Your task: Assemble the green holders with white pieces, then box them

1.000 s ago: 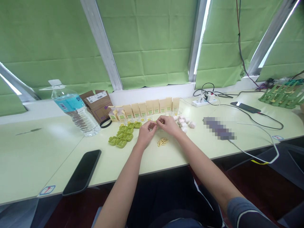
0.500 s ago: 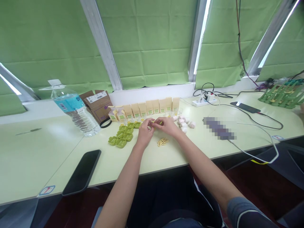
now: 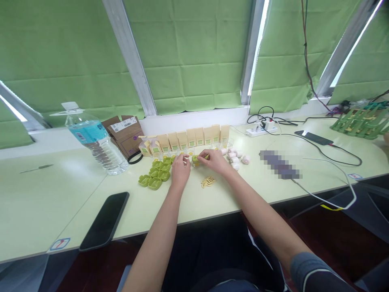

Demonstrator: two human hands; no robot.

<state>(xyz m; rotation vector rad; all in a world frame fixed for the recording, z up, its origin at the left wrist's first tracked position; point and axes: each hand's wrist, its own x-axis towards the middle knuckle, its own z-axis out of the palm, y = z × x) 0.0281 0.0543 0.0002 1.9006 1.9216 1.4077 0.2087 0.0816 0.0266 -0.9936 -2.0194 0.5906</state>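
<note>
Pinched between the fingertips of my right hand [image 3: 216, 161] is a small green shaped piece [image 3: 195, 158] with some yellow at it. My left hand [image 3: 181, 169] is just to its left, fingers curled together; whether anything is in them is hidden. Left of that hand, several green cup-like pieces [image 3: 155, 183] lie grouped on the table. Small curved yellow pieces [image 3: 208, 181] form a pile in front of my hands. Several pale pink rounded pieces [image 3: 234, 159] cluster beyond my right wrist.
A row of small beige boxes [image 3: 191, 138] stands behind my hands. To the left are a water bottle [image 3: 106, 152], a cardboard box [image 3: 129, 138] and a black phone [image 3: 105, 221]. A power strip [image 3: 261, 130], cables and another phone [image 3: 313, 137] lie right, beside a green rack [image 3: 360, 121].
My hands have come apart: the left has moved a little left, off the green piece. That piece now shows in my right hand, which has hardly moved.
</note>
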